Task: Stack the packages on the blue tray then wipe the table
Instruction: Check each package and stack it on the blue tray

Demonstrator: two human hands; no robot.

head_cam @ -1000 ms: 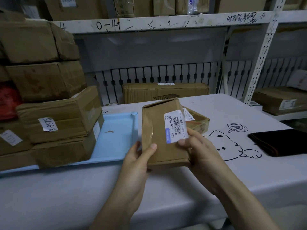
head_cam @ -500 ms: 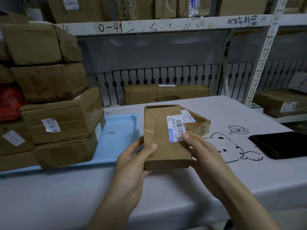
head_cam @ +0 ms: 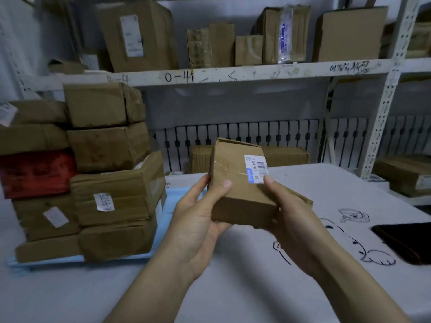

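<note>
I hold a small brown cardboard package [head_cam: 235, 183] with a white and blue barcode label up in the air over the table. My left hand [head_cam: 198, 220] grips its left side and my right hand [head_cam: 289, 220] grips its right side. Both hands are closed on it. A second small package [head_cam: 303, 200] lies on the table behind my right hand, mostly hidden. To the left, the blue tray [head_cam: 172, 206] carries a tall stack of brown boxes [head_cam: 112, 183]. A dark cloth [head_cam: 405, 241] lies at the table's right edge.
The white table [head_cam: 245, 276] has cartoon drawings on its cover. A flat brown box [head_cam: 284, 156] sits beyond the table's far edge. Metal shelving [head_cam: 233, 74] with more boxes stands behind, and its perforated post [head_cam: 382, 117] rises at the right. A red box [head_cam: 35, 173] is in the left stack.
Both hands have lifted the package higher off the table and tilted it. The camera has tipped upward, so the upper shelf has come into view.
</note>
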